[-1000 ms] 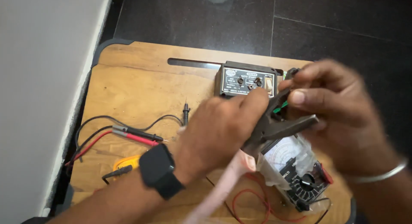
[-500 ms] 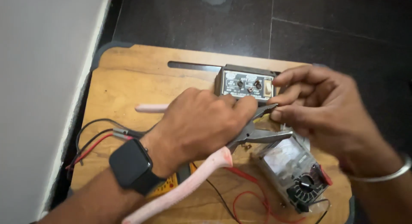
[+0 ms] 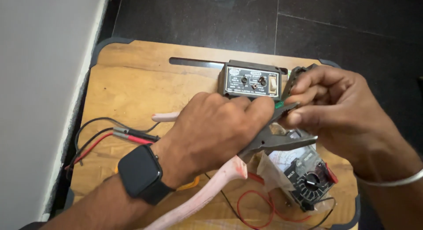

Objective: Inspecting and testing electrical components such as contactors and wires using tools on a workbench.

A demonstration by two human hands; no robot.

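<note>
Pliers (image 3: 269, 139) now leveller, nose right, between hands (image 3: 211, 133).

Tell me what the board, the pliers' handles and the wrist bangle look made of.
Board: wood, matte, with visible grain and a dark rim.
Pliers' handles: pale pink sleeves, probably rubber or plastic, over dull grey metal.
Bangle: thin, shiny, silver-coloured metal by its glint.

Brown switch box (image 3: 250, 80) on wood board (image 3: 132, 71); red/blk probes (image 3: 132, 135); multimeter (image 3: 308, 179).
</note>
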